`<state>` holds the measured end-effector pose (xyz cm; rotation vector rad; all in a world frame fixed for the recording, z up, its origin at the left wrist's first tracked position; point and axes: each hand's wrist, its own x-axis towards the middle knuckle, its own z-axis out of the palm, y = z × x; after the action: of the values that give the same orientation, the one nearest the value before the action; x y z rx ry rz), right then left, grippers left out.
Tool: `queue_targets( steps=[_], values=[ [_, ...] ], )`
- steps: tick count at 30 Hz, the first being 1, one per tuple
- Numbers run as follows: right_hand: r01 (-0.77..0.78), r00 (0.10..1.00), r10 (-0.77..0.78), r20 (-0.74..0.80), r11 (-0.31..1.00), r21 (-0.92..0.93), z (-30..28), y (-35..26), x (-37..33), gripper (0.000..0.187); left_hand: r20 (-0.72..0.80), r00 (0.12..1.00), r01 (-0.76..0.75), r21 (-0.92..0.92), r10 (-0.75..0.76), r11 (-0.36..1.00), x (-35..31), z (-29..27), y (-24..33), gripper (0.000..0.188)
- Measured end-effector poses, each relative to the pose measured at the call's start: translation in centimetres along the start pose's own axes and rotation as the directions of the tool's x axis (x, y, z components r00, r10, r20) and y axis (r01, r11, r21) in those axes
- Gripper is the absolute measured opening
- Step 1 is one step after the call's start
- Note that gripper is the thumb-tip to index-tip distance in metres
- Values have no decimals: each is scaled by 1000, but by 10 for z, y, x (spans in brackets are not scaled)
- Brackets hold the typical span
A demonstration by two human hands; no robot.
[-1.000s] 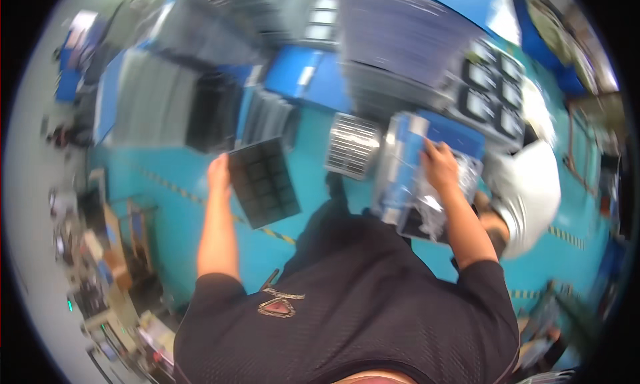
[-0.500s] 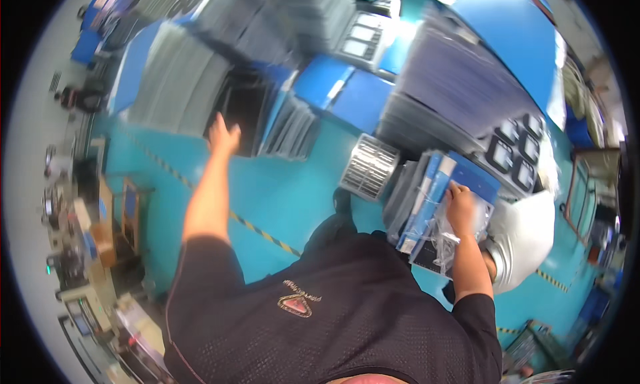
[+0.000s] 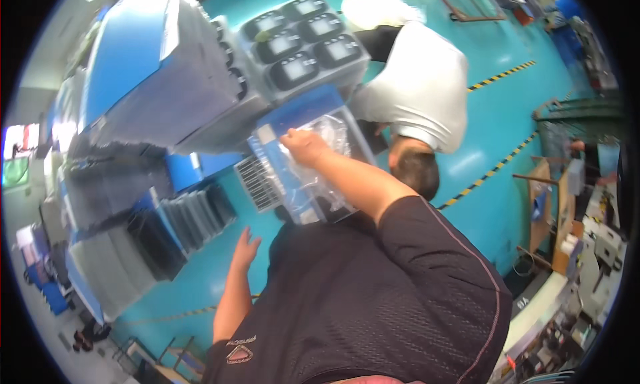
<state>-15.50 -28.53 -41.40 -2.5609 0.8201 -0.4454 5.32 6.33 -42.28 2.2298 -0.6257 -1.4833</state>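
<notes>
My left hand (image 3: pixel 247 249), empty with its fingers apart, hangs in the air over the turquoise floor beside the grey stacks. Across my body, my right hand (image 3: pixel 307 147) is closed, its fingers bent at the edge of a crumpled clear plastic bag (image 3: pixel 331 136). The bag lies over a blue bin (image 3: pixel 317 101) right in front of me. White-and-blue panels (image 3: pixel 279 161) stand along the bin's left side. The exact hold of my right fingertips is blurred.
A co-worker in a white shirt (image 3: pixel 427 84) bends close at the right of the bin. Dark-framed parts (image 3: pixel 293 71) sit on a stack beyond it. Tall grey sheet stacks (image 3: pixel 110 267) and a blue-topped pile (image 3: pixel 130 51) stand left. A slotted metal box (image 3: pixel 259 184) is near my feet.
My view and body have turned right, bringing the bin and co-worker to the middle. My left hand has come away from the dark stack. My right hand stays at the plastic bag.
</notes>
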Motion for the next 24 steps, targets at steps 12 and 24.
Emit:
queue_targets(
  steps=[12,24],
  values=[
    [131,942,-85,-325,984,123,-30,-28,-8,14,-110,961,-275,-248,255,929,55,45,228,51],
    [459,863,-473,176,881,116,-94,-108,10,32,-304,933,-353,-685,190,638,79,-28,173,30]
  ],
)
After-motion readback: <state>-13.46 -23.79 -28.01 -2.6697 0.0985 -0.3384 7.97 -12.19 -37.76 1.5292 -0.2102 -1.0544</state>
